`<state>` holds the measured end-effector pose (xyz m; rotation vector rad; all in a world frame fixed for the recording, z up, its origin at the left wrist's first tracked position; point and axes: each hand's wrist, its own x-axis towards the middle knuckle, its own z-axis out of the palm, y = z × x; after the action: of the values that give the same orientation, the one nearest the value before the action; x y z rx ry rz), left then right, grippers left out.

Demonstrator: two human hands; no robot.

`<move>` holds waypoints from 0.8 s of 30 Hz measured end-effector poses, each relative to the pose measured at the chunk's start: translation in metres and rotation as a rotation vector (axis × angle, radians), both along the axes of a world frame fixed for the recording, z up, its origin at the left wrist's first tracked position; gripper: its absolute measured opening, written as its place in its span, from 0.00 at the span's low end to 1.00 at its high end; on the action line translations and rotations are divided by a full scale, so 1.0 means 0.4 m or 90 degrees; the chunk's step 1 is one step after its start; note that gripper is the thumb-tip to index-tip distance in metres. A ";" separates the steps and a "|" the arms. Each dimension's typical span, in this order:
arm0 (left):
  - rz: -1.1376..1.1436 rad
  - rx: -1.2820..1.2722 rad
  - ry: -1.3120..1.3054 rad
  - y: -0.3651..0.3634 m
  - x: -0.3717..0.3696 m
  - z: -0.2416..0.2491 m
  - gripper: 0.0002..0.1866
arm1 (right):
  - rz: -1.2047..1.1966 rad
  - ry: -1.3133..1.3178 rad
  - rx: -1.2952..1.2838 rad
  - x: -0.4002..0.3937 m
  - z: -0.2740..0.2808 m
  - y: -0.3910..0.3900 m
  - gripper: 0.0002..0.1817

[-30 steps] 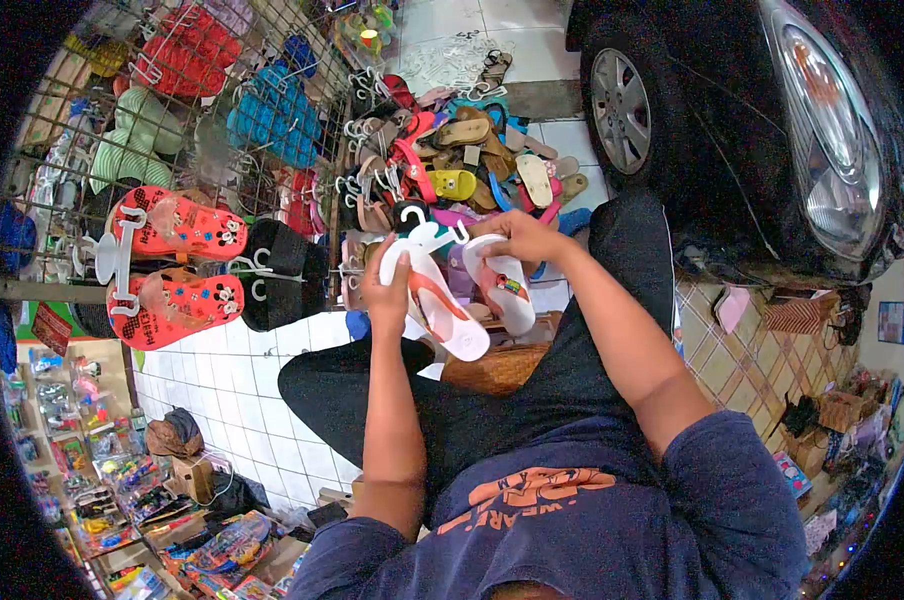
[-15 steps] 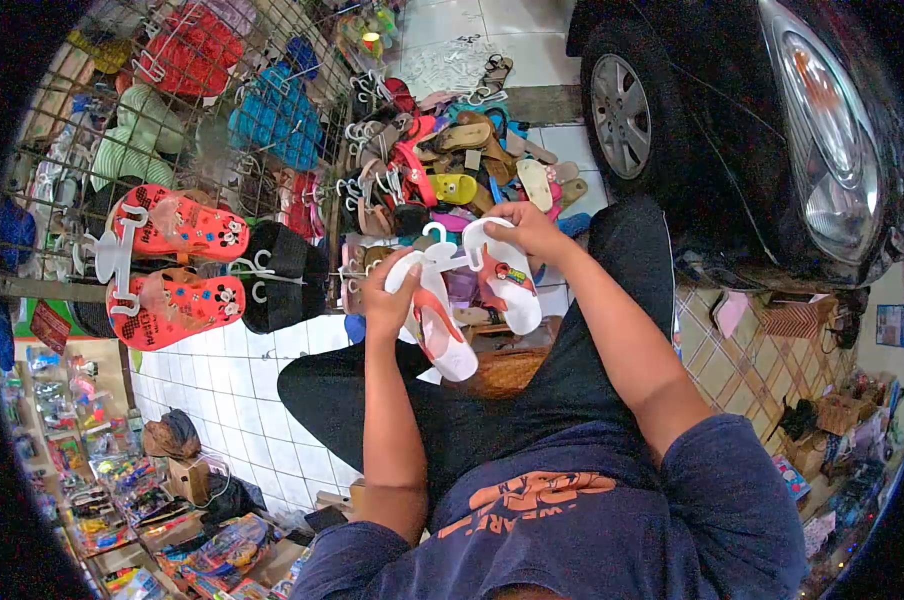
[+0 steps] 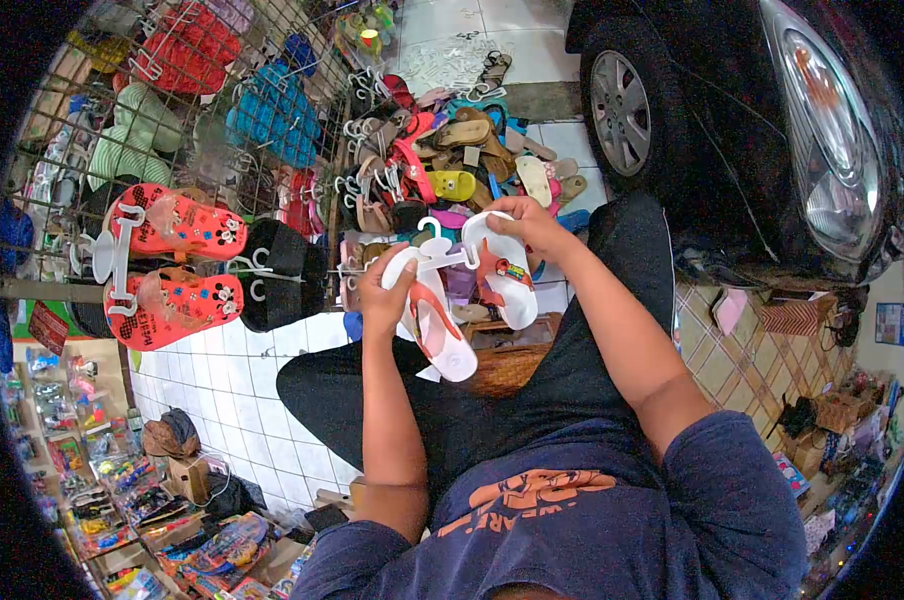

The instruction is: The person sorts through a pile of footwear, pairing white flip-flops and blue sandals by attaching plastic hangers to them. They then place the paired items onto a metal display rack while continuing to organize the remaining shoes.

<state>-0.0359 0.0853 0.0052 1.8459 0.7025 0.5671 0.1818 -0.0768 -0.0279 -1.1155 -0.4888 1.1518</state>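
My left hand (image 3: 382, 292) grips the toe end of a white flip-flop with an orange strap (image 3: 438, 326). My right hand (image 3: 528, 222) holds the top of a second white flip-flop (image 3: 503, 272) that bears a small coloured emblem. A white plastic hanger (image 3: 439, 250) with a hook on top joins the two sandals between my hands. I hold the pair above my dark-trousered lap, in front of a heap of loose sandals (image 3: 460, 165).
A wire grid rack (image 3: 172, 130) at left carries hung footwear, among them red cartoon clogs (image 3: 172, 265) and black shoes (image 3: 277, 275). A black car (image 3: 762, 120) stands close on the right. A woven basket (image 3: 502, 365) sits under the sandals. White tiled floor (image 3: 232, 390) lies at lower left.
Both hands shifted the hanger pair slightly; the left sandal tilted and slid lower, and the hanger hook now sits between the two sandals' tops.
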 end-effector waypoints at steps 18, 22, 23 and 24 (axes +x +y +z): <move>-0.074 0.137 0.041 -0.028 0.000 0.025 0.17 | 0.087 -0.134 -0.046 -0.010 -0.010 0.006 0.13; -0.078 0.109 0.040 -0.027 0.004 0.014 0.16 | 0.082 -0.156 -0.055 -0.014 -0.023 0.014 0.13; -0.079 0.101 0.048 -0.028 0.005 0.011 0.16 | 0.083 -0.181 -0.040 -0.015 -0.033 0.017 0.13; -0.079 0.101 0.048 -0.029 0.006 0.009 0.16 | 0.084 -0.181 -0.040 -0.016 -0.028 0.016 0.13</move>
<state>-0.0336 0.0737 0.0088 2.0517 0.6020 0.4866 0.1755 -0.0703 -0.0392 -1.3263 -0.7592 1.1331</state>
